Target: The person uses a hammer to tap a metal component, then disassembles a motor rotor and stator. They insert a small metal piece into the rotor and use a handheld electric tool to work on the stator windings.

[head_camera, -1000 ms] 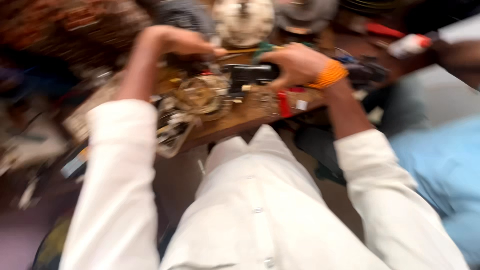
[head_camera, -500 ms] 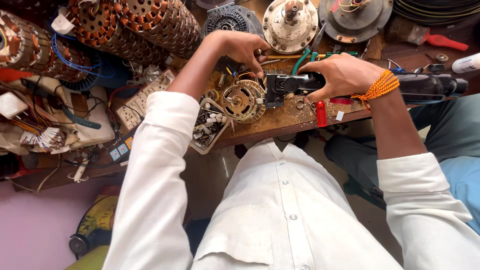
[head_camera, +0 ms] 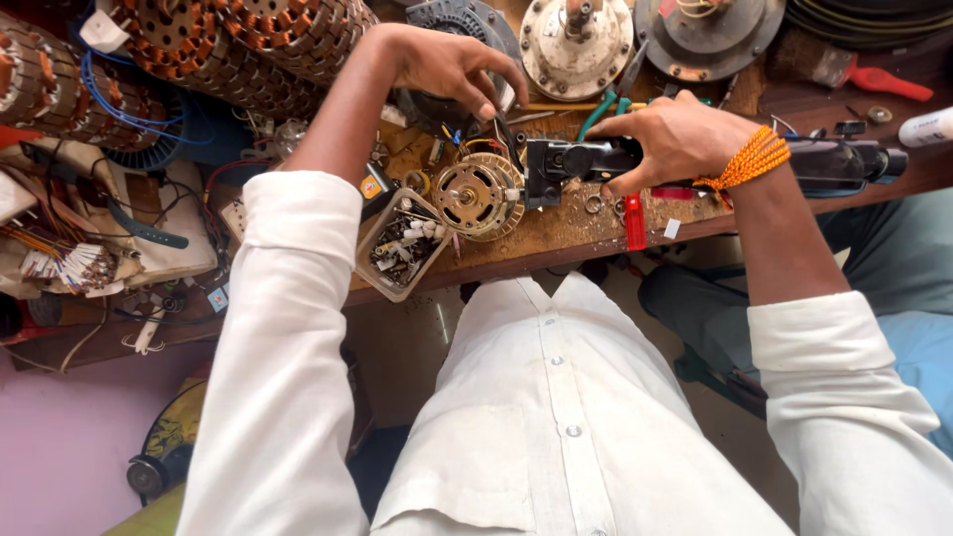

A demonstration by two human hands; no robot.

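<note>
My right hand (head_camera: 667,140) grips a black power tool (head_camera: 581,161) lying on the wooden workbench (head_camera: 556,233), its nose toward a small round motor with copper windings (head_camera: 476,196). My left hand (head_camera: 455,67) hovers just behind the motor, fingers curled, fingertips near a thin dark probe and coloured wires (head_camera: 493,124); whether it pinches anything I cannot tell. An orange thread band circles my right wrist.
A clear plastic tray of small parts (head_camera: 399,248) sits left of the motor. Stacked copper-wound stators (head_camera: 233,45) fill the back left, round metal motor housings (head_camera: 576,45) the back. A red tool (head_camera: 635,220), green-handled pliers (head_camera: 601,107) and another person's leg (head_camera: 893,238) lie right.
The view has steadied and drawn closer. My left hand shifted slightly toward the motor; my right hand stays on the black tool.
</note>
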